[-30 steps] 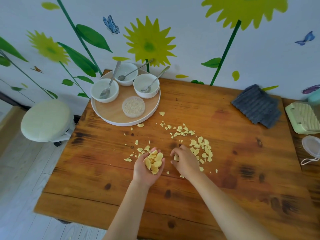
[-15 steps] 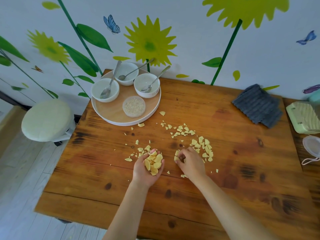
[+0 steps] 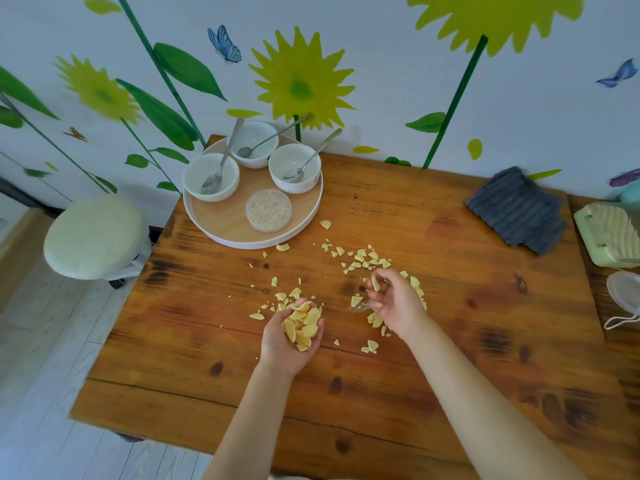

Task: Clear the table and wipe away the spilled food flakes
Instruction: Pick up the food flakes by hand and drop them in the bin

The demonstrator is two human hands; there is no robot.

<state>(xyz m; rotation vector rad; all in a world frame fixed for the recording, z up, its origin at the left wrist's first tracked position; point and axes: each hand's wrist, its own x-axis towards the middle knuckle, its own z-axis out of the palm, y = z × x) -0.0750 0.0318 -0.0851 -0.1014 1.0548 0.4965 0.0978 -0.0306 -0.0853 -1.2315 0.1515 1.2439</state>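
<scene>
Pale yellow food flakes [image 3: 363, 258] lie scattered over the middle of the wooden table [image 3: 450, 341]. My left hand [image 3: 284, 344] is cupped palm up just above the table and holds a heap of flakes. My right hand [image 3: 398, 303] is to its right, raised a little and blurred, with its fingers pinched on a flake or two. More flakes lie under and around the right hand. A folded dark grey cloth [image 3: 519, 209] rests at the table's far right.
A round tray [image 3: 225, 233] at the far left holds three white bowls with spoons and a small dish of grains [image 3: 268, 210]. A white stool [image 3: 93, 233] stands left of the table. A pale green rack [image 3: 609, 233] and a white lid [image 3: 623, 296] sit at the right edge.
My right hand has moved right and lifted off the table with flakes pinched in its fingers. The left hand has stayed cupped with its heap.
</scene>
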